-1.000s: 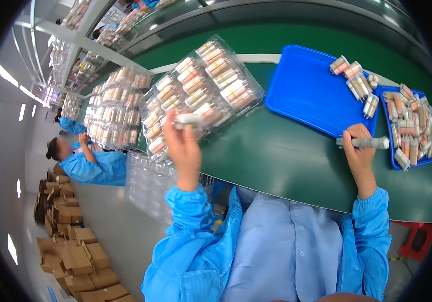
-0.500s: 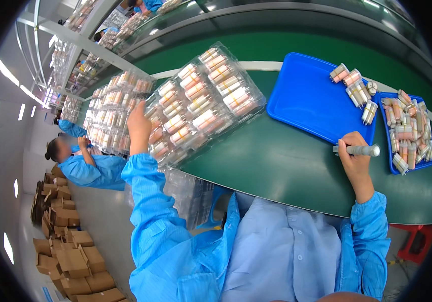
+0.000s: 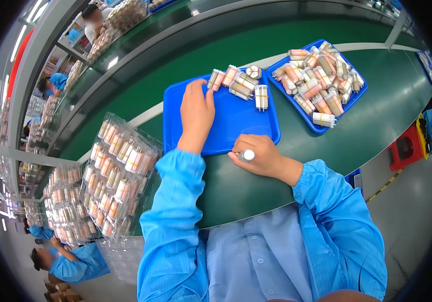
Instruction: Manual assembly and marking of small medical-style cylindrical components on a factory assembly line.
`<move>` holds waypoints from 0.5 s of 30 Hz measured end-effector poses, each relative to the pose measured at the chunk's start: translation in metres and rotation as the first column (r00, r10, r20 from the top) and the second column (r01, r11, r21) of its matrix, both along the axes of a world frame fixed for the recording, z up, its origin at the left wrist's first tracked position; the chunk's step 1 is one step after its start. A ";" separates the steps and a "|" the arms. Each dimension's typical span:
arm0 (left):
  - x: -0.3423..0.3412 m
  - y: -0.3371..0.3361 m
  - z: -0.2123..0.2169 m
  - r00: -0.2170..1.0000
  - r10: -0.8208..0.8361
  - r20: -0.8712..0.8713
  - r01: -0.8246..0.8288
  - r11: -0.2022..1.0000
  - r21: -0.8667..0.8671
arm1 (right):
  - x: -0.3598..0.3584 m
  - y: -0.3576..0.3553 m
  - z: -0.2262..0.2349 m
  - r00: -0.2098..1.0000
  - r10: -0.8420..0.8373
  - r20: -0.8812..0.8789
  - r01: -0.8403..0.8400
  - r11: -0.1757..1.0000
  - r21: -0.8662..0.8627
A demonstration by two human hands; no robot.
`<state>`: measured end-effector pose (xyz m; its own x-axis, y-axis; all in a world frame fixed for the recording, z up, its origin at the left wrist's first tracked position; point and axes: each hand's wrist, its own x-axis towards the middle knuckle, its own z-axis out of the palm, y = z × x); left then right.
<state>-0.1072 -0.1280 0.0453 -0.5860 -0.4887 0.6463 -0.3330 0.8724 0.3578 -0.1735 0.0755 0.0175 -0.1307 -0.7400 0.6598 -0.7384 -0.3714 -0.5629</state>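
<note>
Left hand is reaching forward, fingers stretched flat; right hand is curling shut, forearm angling inward.

The near blue tray lies bare across its front half; small tubes crowd its far edge.

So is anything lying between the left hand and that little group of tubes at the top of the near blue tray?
Nothing visible: the left hand rests on the near blue tray, fingertips just short of the tubes, only bare tray between.
</note>
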 end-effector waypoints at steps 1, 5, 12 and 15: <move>-0.018 -0.011 -0.009 0.998 0.058 0.012 -0.058 0.998 -0.026 | -0.002 0.000 0.001 1.000 -0.011 0.000 0.011 1.000 -0.011; -0.048 -0.032 -0.023 0.964 0.134 0.230 -0.206 0.922 0.327 | -0.009 -0.002 0.004 0.999 -0.031 0.010 0.031 0.999 -0.031; 0.012 -0.027 -0.029 0.997 0.058 0.042 -0.070 0.878 0.474 | -0.006 -0.003 0.005 0.994 -0.055 0.099 0.058 0.998 -0.021; 0.051 0.019 0.001 0.998 -0.026 0.054 0.003 0.926 0.377 | -0.012 -0.001 0.005 0.974 -0.091 0.207 0.097 0.995 -0.018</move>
